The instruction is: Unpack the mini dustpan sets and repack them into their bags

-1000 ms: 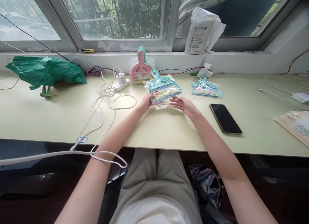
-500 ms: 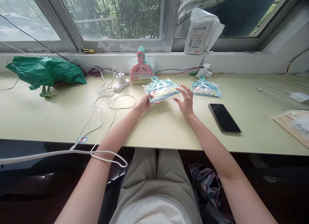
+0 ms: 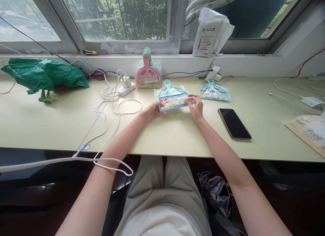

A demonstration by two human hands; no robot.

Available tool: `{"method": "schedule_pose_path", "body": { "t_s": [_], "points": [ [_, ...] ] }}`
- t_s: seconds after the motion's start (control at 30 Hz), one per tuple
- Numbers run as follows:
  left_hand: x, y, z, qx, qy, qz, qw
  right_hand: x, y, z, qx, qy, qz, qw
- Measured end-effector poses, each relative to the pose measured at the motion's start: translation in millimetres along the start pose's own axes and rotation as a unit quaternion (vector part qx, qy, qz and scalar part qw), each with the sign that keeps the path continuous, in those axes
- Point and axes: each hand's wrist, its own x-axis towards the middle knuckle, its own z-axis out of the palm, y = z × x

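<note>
Between my hands is a teal mini dustpan and brush set (image 3: 174, 96) in clear plastic wrap with a printed label. My left hand (image 3: 154, 109) grips its lower left corner, thumb on top and fingers underneath. My right hand (image 3: 196, 107) pinches the right edge, thumb and fingers closed on the wrap. A second wrapped teal dustpan set (image 3: 214, 92) lies flat on the table, just beyond my right hand. Behind, a pink wrapped dustpan set (image 3: 148, 73) stands upright against the wall, with teal ones stacked behind it.
A black phone (image 3: 235, 124) lies right of my right forearm. White cables (image 3: 105, 109) and a power strip (image 3: 126, 89) spread at left, one cable crossing my left forearm. A green plastic bag (image 3: 48, 73) sits far left. A white wrapped package (image 3: 207, 36) stands on the sill.
My right hand has closed from spread fingers onto the right edge of the held dustpan set. The set has turned to face me more squarely, its handle pointing up.
</note>
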Motion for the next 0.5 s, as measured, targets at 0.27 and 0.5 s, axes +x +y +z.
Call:
{"method": "schedule_pose_path", "body": {
  "t_s": [0.27, 0.5],
  "points": [
    [0.3, -2.0, 0.2, 0.024, -0.048, 0.006, 0.999, 0.6, 9.3, 2.8, -0.028, -0.010, 0.000, 1.000],
    [-1.7, -2.2, 6.0, 0.031, -0.045, 0.021, 0.998, 1.6, 14.3, -2.2, 0.009, -0.032, 0.072, 0.997]
  ]
}}
